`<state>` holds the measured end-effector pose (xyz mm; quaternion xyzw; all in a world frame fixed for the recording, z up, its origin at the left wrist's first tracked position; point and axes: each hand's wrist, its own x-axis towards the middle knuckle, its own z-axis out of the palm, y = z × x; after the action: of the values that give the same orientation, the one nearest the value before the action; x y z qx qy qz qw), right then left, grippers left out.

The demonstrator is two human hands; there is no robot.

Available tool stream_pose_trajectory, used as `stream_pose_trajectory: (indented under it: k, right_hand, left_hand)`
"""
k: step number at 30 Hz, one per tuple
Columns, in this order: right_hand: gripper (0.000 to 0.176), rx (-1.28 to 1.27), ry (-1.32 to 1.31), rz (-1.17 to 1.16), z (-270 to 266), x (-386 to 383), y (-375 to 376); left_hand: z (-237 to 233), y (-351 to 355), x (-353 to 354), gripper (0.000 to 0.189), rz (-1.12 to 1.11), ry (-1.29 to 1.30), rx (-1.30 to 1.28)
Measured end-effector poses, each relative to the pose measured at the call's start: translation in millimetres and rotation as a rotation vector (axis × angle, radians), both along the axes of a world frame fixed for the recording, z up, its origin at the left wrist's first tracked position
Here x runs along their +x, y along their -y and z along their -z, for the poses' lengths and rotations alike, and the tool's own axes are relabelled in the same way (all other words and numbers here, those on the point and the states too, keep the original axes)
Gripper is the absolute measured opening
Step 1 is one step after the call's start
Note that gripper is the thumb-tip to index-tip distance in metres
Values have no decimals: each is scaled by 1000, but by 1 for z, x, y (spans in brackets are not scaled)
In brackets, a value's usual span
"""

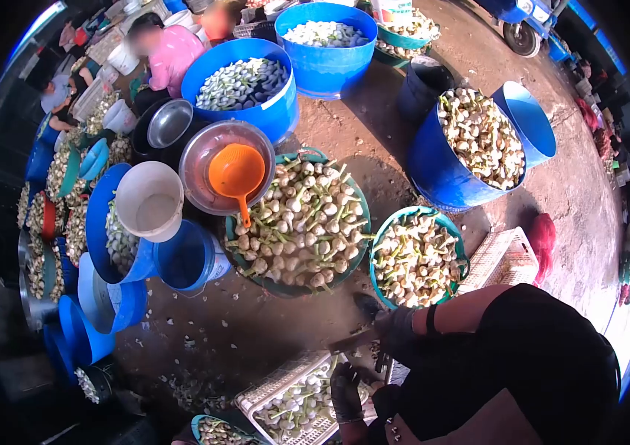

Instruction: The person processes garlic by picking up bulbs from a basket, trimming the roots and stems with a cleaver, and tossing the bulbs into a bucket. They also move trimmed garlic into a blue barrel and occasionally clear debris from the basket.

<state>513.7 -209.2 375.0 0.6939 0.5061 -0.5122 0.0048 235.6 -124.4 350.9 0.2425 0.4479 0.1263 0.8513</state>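
Observation:
My right hand (396, 331), in a dark glove, is closed on a knife (353, 341) whose flat blade points left. Below it, my left hand (346, 393), also in a dark glove, is over the right part of a pale plastic crate (267, 391). Its fingers are curled, and what they hold is too small to make out. Pale garlic bulbs with green stems (296, 404) lie in the crate. Beyond my hands, a round green tub (363, 256) and a smaller green basket (378, 278) hold unpeeled garlic.
An orange strainer (236, 169) sits in a metal bowl (195, 174). Blue tubs (278, 119) of pale garlic stand behind it. At right are a blue tub of garlic (434, 178) and an empty crate (504, 256). A person in pink (174, 55) is at upper left.

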Motion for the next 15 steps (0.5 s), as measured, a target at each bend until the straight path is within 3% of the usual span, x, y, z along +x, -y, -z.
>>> stream_pose_trajectory:
  k: [2,4,5,6,8,9,10,12,14,15]
  right_hand:
    - [37,48,15,211,22,23,36]
    - [35,-86,83,278,-20,53,38]
    - [30,-75,114,153,-6,61,52]
    - [25,-66,148,34,11,68,71]
    - [16,189,388,-186,13,76,100]
    - [14,314,455,-97,16,79,113]
    - [13,441,530,-13,14,81,122]
    - [8,210,605,-144,27,89,130]
    - [8,140,726,-73,34,92,141]
    - [10,38,578,238,20,95,146]
  left_hand:
    - [-27,-22,34,49,80,-32,20]
    - [-31,-37,57,49,116,0,-21]
    - [-41,-41,68,48,142,4,24]
    - [-40,-51,75,48,495,-55,525]
    - [-16,-62,76,48,566,12,618]
    - [-18,-65,86,49,390,33,305]
    - [-19,-69,93,49,439,44,293]
    - [-20,-80,107,49,295,127,106]
    - [-23,-90,119,49,310,128,43]
    - [-25,-93,124,49,292,121,-18]
